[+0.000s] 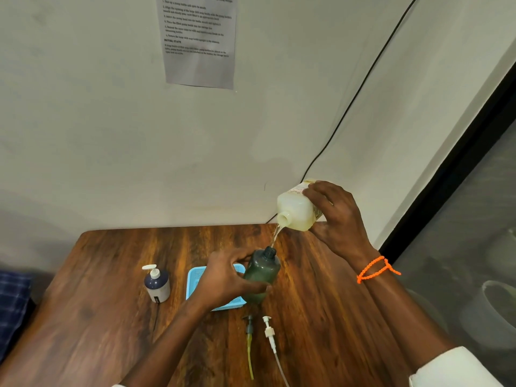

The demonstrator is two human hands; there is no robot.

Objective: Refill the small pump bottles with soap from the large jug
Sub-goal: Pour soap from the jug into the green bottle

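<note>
My right hand (339, 219) grips the large pale jug (296, 209), tipped with its open mouth down and to the left. A thin stream of yellowish soap (275, 236) runs from it into the open neck of a dark green bottle (262, 273). My left hand (226, 277) holds that bottle around its body, tilted, above the wooden table (111, 275). A dark blue pump bottle (157, 284) with a white pump stands upright to the left. Two loose pump heads lie near the front: a green one (249, 335) and a white one (269, 332).
A light blue basket (196, 277) sits on the table, partly hidden behind my left hand and the green bottle. A printed sheet (199, 40) hangs on the wall beyond the table. A black cable (357, 93) runs down the wall to the table's far right corner.
</note>
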